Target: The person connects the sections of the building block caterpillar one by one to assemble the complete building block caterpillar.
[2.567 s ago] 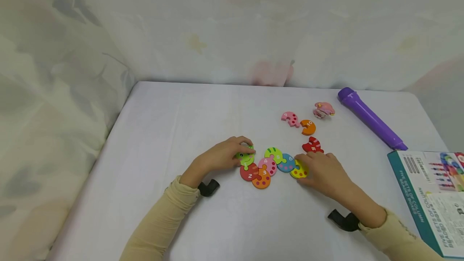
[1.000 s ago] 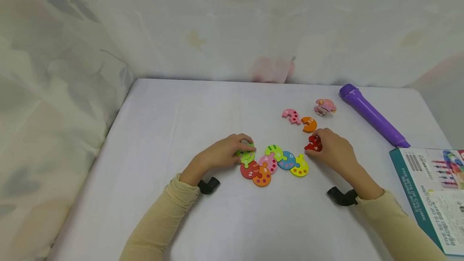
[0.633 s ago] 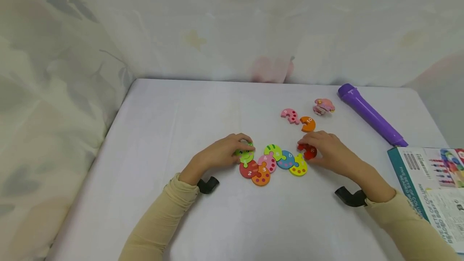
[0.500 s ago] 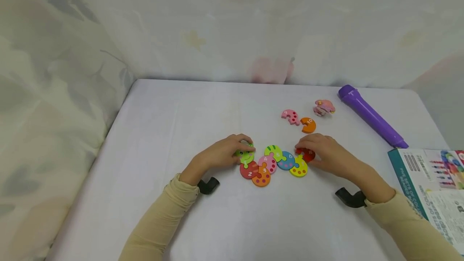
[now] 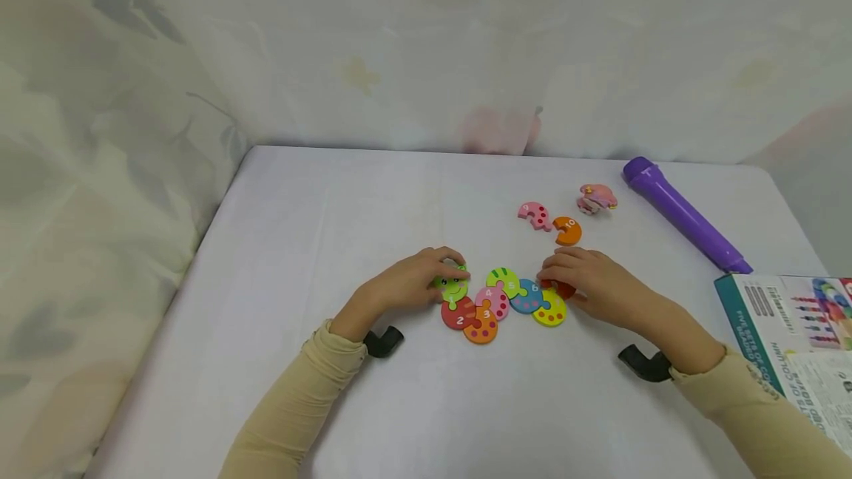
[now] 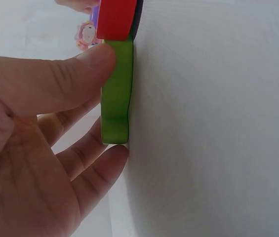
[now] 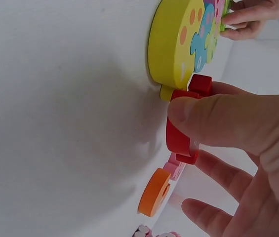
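My left hand [image 5: 414, 278] grips the green smiling head piece [image 5: 451, 288] of a caterpillar number puzzle, thumb and fingers on its edges. From it runs a joined chain: red 2 [image 5: 456, 314], orange 3 [image 5: 481, 327], pink 4 [image 5: 493, 304], light green 5 [image 5: 502, 283], blue 6 [image 5: 527, 297] and a yellow spotted piece [image 5: 549, 310]. My right hand [image 5: 595, 283] pinches a red puzzle piece [image 7: 181, 128] at the yellow one's knob [image 7: 166, 93]. Fingers cover most of it in the head view. In the right wrist view its notch sits close above the knob; whether it is seated I cannot tell.
Behind the right hand lie a pink 9 piece [image 5: 535, 216] and an orange 10 piece [image 5: 567, 230]. Farther back are a small pink figure [image 5: 596, 199] and a purple microphone-shaped tube [image 5: 687, 214]. A printed box [image 5: 792, 346] stands at the right edge of the white table [image 5: 333, 205].
My right hand has left the yellow piece, picked up the red piece behind it, and brought it forward and left to the yellow knob. The left hand has stayed on the head piece.
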The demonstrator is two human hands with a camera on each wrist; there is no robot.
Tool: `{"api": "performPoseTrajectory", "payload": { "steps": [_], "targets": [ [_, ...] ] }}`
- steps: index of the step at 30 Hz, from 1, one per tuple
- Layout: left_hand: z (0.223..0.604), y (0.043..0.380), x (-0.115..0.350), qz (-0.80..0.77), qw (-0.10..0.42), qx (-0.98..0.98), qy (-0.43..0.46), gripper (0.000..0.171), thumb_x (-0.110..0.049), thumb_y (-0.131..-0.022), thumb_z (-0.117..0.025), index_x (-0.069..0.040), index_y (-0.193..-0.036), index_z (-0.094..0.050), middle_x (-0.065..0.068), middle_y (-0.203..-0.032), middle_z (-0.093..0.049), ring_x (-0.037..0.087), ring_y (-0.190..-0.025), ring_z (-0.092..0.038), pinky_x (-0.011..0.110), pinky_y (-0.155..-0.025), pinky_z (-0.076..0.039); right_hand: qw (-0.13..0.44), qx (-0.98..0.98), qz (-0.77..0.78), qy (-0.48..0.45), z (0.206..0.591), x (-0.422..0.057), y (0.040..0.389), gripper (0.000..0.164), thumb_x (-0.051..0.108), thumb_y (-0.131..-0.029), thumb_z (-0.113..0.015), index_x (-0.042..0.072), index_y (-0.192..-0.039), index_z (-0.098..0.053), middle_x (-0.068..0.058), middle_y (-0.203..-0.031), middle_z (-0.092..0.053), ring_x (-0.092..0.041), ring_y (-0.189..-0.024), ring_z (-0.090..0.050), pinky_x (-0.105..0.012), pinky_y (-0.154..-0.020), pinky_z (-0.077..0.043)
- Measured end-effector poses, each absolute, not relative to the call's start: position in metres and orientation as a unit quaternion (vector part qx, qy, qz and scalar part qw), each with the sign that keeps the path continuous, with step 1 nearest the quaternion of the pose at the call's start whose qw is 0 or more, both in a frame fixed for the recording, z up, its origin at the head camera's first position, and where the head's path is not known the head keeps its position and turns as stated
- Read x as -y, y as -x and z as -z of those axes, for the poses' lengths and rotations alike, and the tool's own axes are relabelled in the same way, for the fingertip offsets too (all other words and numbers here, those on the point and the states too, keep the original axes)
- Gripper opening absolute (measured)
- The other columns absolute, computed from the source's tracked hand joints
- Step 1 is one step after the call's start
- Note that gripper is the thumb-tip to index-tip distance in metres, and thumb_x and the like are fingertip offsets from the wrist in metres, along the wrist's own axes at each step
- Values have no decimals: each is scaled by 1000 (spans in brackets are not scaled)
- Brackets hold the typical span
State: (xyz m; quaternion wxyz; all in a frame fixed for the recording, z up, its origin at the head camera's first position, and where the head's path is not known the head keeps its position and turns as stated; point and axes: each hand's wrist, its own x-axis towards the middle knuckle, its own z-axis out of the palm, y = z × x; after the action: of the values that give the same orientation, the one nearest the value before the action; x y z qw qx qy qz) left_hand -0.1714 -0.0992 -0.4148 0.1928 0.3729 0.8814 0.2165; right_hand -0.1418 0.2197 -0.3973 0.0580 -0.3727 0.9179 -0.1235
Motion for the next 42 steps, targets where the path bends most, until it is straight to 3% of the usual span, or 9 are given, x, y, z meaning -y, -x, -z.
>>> {"api": "performPoseTrajectory", "payload": {
  "steps": [13, 18, 23, 28, 35, 42],
  "targets": [
    [414, 171, 98, -213, 194, -881, -376, 44, -7, -84, -64, -20, -126, -59, -3, -131, -45, 15, -115, -42, 27, -91, -42, 93, -921, 75, 370, 398, -215, 140, 40, 1, -78, -69, 12, -116, -62, -7, -119, -58, -33, -121, -43, -56, -96, -34],
    [412, 171, 98, -212, 194, -880, -377, 43, -7, -84, -64, -20, -126, -59, -3, -130, -46, 15, -114, -42, 27, -91, -42, 134, -923, 132, 335, 387, -220, 144, 50, 0, -76, -70, 11, -123, -57, -7, -126, -55, -33, -123, -42, -53, -95, -38],
    [411, 171, 98, -212, 195, -882, -374, 43, -7, -84, -64, -20, -125, -60, -3, -130, -46, 15, -115, -42, 27, -91, -42, 111, -931, 186, 294, 366, -221, 170, 52, 3, -78, -71, 8, -127, -54, -12, -127, -52, -29, -114, -49, -48, -90, -43],
    [415, 171, 98, -212, 192, -882, -374, 44, -7, -84, -64, -21, -125, -60, -4, -130, -46, 13, -114, -42, 26, -91, -42, 101, -947, 178, 246, 360, -217, 206, 50, 11, -81, -70, 3, -127, -52, -18, -125, -52, -33, -112, -49, -51, -92, -41],
    [417, 171, 99, -209, 183, -879, -386, 44, -6, -83, -65, -20, -125, -60, -3, -130, -47, 15, -115, -43, 26, -91, -42, 165, -961, 106, 195, 377, -199, 240, 60, 21, -81, -70, 7, -135, -46, -23, -130, -46, -39, -117, -44, -57, -92, -38],
    [416, 170, 98, -209, 185, -879, -386, 44, -8, -84, -65, -20, -125, -60, -3, -130, -47, 15, -116, -42, 26, -91, -42, 172, -964, 70, 191, 392, -192, 251, 53, 17, -83, -67, 15, -132, -48, -15, -112, -52, -31, -94, -52, -51, -81, -46]
  ]
}}
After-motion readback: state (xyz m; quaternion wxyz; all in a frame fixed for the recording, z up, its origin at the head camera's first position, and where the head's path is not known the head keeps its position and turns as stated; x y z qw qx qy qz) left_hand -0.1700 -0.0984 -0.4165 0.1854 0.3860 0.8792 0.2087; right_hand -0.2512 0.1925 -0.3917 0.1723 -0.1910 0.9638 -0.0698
